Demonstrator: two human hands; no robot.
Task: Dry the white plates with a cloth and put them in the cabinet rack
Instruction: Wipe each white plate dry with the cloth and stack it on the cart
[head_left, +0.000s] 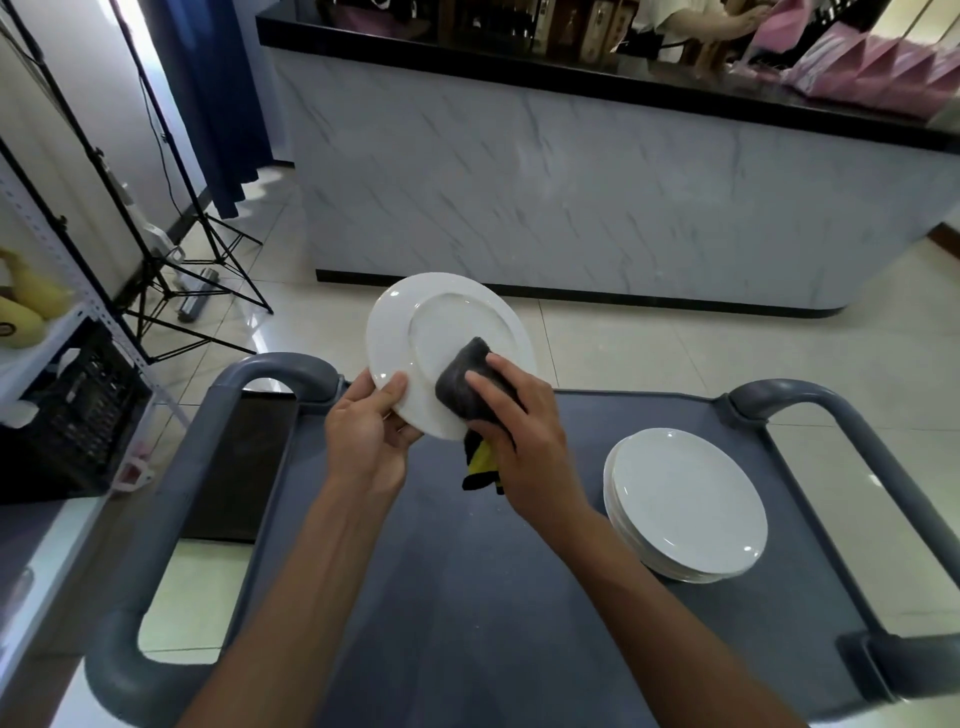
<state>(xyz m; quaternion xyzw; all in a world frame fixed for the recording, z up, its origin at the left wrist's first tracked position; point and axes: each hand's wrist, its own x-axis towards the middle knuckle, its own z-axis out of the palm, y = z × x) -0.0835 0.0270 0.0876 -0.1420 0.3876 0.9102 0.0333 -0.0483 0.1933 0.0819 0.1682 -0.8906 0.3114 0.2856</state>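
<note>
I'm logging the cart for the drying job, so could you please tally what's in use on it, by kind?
Plate held in the left hand: 1
Stack of plates on the cart: 1, individual count unclear
Cloth under the right hand: 1
Total: 3

No legible text, labels or numbers anywhere.

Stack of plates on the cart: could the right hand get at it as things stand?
Probably yes, but not freely. The stack of plates lies uncovered on the cart, to the right of the right hand, nothing between them. But that hand is pressing the cloth against the held plate.
</note>
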